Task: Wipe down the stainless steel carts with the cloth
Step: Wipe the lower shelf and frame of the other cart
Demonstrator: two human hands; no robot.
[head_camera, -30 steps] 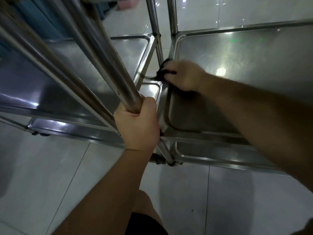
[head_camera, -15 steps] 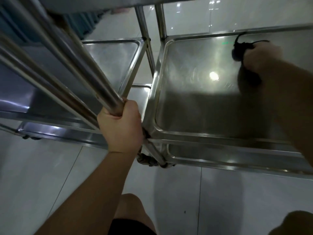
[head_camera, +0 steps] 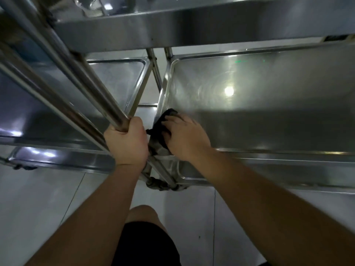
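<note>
A: Where is the cloth (head_camera: 161, 125)?

B: At the near left corner of the right cart's middle shelf (head_camera: 269, 116), bunched dark against the raised rim. The right hand (head_camera: 185, 138) lies on top of it, fingers bent over the fabric and pressing it into the corner.

A: And the other hand?

B: The left hand (head_camera: 126, 142) is wrapped tight round a slanting steel bar (head_camera: 90, 83), fist closed on the lower end of it. That hand sits just beside the cloth, almost touching.

A: What crowds the spot?

B: A second bar (head_camera: 48, 98) runs alongside the first, both crossing the left half of the view. An upper shelf (head_camera: 192, 24) overhangs across the top. The left cart (head_camera: 115, 81) stands just beside the right one, a narrow gap of floor between their shelves, with two upright posts (head_camera: 159, 73) at the far end of it.

A: Below?

B: A lower shelf (head_camera: 249, 169) edge under the wiped one, a caster (head_camera: 159, 184) at the corner, pale floor tiles (head_camera: 38, 198), and the person's knee (head_camera: 142, 214) above dark shorts (head_camera: 146, 244).
</note>
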